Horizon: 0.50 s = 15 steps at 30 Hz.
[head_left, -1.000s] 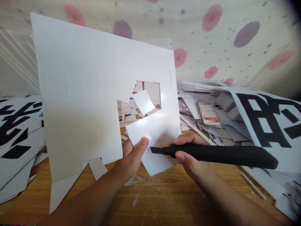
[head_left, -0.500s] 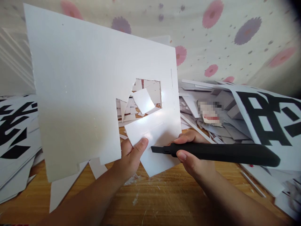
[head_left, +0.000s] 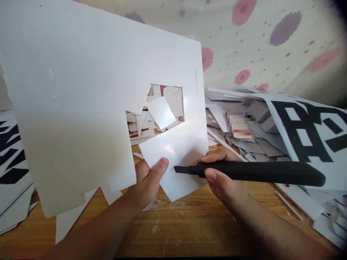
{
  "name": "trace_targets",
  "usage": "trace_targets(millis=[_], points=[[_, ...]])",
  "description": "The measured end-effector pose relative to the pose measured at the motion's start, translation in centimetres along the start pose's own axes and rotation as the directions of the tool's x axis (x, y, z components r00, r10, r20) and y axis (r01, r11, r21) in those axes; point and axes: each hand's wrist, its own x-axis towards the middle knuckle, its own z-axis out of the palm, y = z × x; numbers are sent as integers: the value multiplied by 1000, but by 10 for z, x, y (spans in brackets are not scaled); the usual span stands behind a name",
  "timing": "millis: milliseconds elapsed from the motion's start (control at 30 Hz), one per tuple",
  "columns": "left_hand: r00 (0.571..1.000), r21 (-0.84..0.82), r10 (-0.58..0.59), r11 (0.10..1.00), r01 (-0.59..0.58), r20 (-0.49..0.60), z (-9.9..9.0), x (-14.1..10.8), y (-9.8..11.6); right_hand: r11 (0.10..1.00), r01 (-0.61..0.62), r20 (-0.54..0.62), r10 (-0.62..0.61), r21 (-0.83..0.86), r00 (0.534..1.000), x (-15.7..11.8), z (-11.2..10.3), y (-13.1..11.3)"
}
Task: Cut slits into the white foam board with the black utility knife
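Observation:
A large white foam board (head_left: 81, 79) is held up over the table, with an angular hole cut through it and a notch in its lower edge. My left hand (head_left: 149, 180) grips the board's lower part, thumb on the front face and fingers behind. In my right hand (head_left: 223, 177) lies a black utility knife (head_left: 260, 172), its handle pointing right. The dark blade is out, its tip just in front of the board, right of my left thumb; whether it touches the surface I cannot tell. My right fingers are close to the board's right edge.
White board scraps (head_left: 265, 144) are heaped at the right and behind the hole. A sheet with black printed characters (head_left: 306, 133) lies on them, another printed sheet (head_left: 13, 159) at the left. Below is the wooden table (head_left: 184, 231); a flowered curtain (head_left: 222, 43) hangs behind.
The board has come nearer and shifted left, its left side now running out of view. Both hands keep their grips, and the knife has barely moved.

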Motion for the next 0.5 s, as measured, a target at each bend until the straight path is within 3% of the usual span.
trace_targets(millis=[167,367,500], points=[[993,-13,52,999,-51,108,-7,1,-8,1000,-19,-9,19,5,1000,-1,1,-3],[995,27,58,998,-60,81,-9,-1,-13,994,74,-52,-79,-83,996,1,-1,-5],[999,-14,19,1000,-18,44,-9,-2,-15,994,68,-24,-70,-83,997,3,-3,-7]])
